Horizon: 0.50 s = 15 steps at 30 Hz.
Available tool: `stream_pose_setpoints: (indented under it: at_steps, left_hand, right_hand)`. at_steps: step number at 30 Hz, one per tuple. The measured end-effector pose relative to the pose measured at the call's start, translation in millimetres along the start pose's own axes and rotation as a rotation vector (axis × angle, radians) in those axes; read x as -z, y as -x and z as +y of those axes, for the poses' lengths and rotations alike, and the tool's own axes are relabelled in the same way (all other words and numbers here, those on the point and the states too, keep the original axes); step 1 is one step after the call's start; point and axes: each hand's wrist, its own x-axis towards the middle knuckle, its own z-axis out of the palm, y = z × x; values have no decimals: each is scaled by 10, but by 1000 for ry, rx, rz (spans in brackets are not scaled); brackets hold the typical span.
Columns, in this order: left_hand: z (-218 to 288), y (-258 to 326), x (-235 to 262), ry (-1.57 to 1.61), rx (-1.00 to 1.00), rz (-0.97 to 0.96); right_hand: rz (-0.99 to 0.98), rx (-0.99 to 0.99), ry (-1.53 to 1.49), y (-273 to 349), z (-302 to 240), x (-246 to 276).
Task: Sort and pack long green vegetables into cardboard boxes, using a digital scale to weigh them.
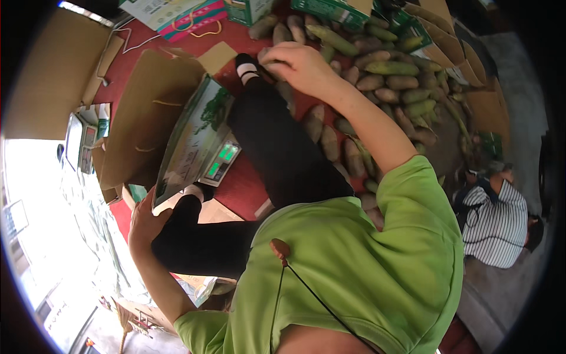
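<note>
My right hand (298, 68) reaches past my knee to the far floor, its curled fingers closed on a brownish root vegetable (263, 55), mostly covered by them. Beside it spreads a heap of long root vegetables (398, 82), some green, some brown as if soiled. At the left, my left hand (145, 223) grips the near lower corner of an open cardboard carton (191, 133) with a printed side. Thumb and fingers lie on either side of that corner. A digital scale (221, 162) with a lit green display shows beside the carton, partly covered by it.
My black-trousered legs (283, 141) stretch between carton and heap over a red floor covering (239, 192). Another scale (82, 141) stands far left. Printed cartons (333, 12) and a carrier bag (183, 17) lie at the back. A person in a striped shirt (498, 227) is at the right.
</note>
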Motion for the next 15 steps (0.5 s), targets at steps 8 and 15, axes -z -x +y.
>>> stream_pose_setpoints:
  at_steps: [8,15]
  left_hand:
    - [109,72,-356,10,180,294]
    - [-131,210,-602,-66,194,624]
  right_hand:
    - [-89,-522,276,1717,950,443]
    - [-144,-916,266,3486,1614,356]
